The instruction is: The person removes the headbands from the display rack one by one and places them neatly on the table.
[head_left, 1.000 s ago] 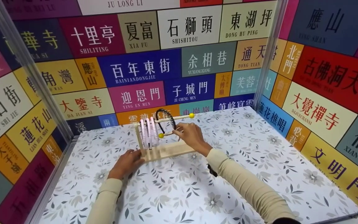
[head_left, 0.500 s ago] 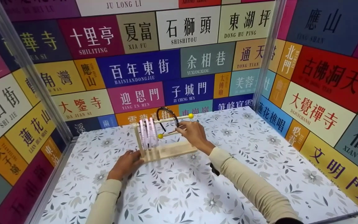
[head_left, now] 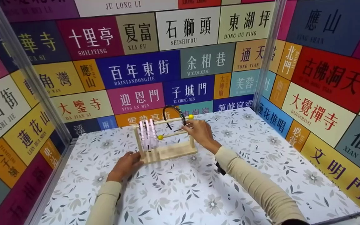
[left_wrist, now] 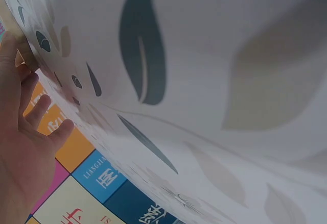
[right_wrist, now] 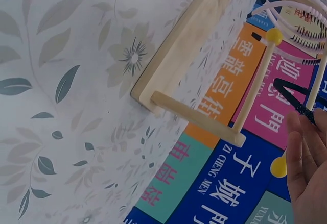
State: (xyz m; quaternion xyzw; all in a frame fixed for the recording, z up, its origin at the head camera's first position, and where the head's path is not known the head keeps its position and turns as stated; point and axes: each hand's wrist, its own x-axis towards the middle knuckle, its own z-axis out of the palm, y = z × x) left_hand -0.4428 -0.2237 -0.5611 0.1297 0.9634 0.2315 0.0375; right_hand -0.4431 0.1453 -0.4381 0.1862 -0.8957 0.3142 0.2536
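Observation:
My right hand [head_left: 200, 132] pinches a black toothed headband [head_left: 174, 107] by one end. The band arches over the upper rod of a wooden stand [head_left: 177, 150], close to that rod's yellow ball tip [head_left: 191, 117]. In the right wrist view, part of the black headband [right_wrist: 294, 99] shows beside my fingertips. Several pale pink headbands [head_left: 148, 134] hang near the stand's left upright. My left hand [head_left: 126, 165] touches the left end of the stand's base. Its fingers look relaxed and spread in the left wrist view, with the fingertips at the wooden corner [left_wrist: 23, 48].
The lower rod carries a yellow ball [head_left: 160, 137] pointing left. A white floral cloth [head_left: 173, 193] covers the table. Walls of coloured name panels [head_left: 139, 68] stand behind and at both sides, with metal posts [head_left: 269, 56] at the corners.
My right hand has moved to the right with the black headband, along the upper rod toward its ball end. More of the stand's right upright shows. The left hand stays at the base.

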